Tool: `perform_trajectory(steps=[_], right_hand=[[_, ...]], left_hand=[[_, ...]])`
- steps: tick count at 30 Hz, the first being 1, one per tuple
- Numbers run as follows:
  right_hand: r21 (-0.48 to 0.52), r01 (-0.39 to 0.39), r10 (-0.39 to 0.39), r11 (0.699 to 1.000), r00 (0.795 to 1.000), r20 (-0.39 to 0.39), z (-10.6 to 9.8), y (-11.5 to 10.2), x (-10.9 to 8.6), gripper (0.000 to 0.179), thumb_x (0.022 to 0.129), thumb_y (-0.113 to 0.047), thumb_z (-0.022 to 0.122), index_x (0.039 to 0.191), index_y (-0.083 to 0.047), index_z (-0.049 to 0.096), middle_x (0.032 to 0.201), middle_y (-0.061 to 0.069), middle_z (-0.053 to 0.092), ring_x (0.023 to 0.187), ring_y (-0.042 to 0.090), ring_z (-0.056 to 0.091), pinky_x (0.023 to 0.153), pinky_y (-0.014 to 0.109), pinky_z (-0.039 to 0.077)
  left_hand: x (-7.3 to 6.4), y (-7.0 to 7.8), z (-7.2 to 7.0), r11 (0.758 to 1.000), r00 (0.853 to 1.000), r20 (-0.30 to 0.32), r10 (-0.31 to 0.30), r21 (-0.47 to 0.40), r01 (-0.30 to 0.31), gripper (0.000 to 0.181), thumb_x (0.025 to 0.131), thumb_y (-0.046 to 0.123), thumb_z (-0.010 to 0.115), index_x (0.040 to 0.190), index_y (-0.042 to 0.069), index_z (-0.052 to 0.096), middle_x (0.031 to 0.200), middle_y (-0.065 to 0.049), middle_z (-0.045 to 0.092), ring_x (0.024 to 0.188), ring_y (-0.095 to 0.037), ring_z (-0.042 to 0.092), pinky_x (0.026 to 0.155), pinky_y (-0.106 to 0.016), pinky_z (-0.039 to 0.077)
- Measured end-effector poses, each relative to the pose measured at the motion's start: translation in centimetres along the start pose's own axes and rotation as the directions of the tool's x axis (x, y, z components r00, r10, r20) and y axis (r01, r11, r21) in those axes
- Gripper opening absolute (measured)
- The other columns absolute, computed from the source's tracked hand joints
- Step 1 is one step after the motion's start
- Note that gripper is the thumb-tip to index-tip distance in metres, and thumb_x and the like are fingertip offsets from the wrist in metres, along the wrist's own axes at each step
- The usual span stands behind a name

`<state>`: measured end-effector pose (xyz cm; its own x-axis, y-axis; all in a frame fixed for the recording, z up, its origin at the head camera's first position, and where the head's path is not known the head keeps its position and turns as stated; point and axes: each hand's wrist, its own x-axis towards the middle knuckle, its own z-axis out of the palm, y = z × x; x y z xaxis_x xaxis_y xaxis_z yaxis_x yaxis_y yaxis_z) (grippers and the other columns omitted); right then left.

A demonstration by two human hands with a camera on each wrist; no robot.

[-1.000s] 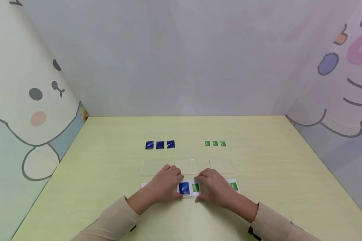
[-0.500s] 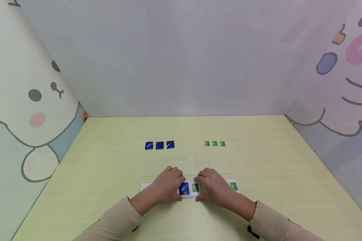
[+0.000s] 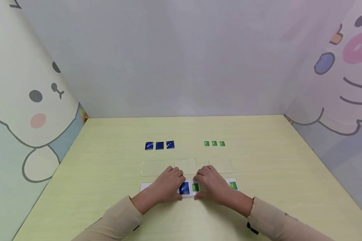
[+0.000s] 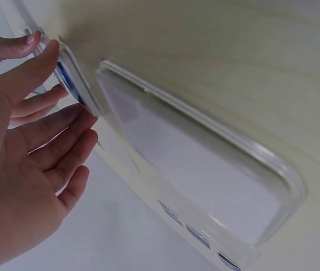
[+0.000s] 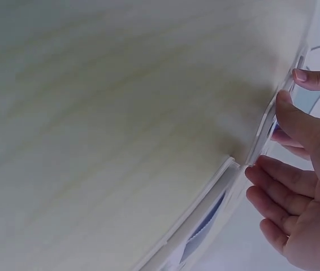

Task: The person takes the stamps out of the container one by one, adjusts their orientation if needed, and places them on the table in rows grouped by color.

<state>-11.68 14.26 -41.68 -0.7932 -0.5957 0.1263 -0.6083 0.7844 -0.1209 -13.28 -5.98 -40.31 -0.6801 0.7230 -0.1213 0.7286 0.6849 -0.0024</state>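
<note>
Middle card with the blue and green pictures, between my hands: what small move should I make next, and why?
Probably ease both hands off: the middle card appears in line between the left card and right card, and the left hand and right hand hold it by its near and far edges.

a thin white panel [image 3: 190, 187] lies flat, its long edges running left to right, bearing a blue square [image 3: 184, 188] and, right of it, a smaller green square [image 3: 195, 187]; left hand [image 3: 167, 186] and right hand [image 3: 212, 186] pinch its opposite ends.
</note>
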Motion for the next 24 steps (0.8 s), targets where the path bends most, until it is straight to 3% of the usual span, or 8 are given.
perform_trajectory(steps=[24], right_hand=[[0.057,-0.008,0.007,0.998,1.000,0.020,0.07,0.08,0.03,0.054,0.068,-0.048,0.082,0.105,-0.010,0.070,0.099,-0.002,0.068,0.095,0.014,0.055,0.095,0.037,0.043]], left_hand=[[-0.14,-0.24,-0.20,0.994,1.000,0.008,-0.022,-0.107,0.023,0.052,0.078,0.050,0.073,0.114,0.013,0.066,0.109,0.000,0.065,0.096,-0.014,0.050,0.091,-0.031,0.040]])
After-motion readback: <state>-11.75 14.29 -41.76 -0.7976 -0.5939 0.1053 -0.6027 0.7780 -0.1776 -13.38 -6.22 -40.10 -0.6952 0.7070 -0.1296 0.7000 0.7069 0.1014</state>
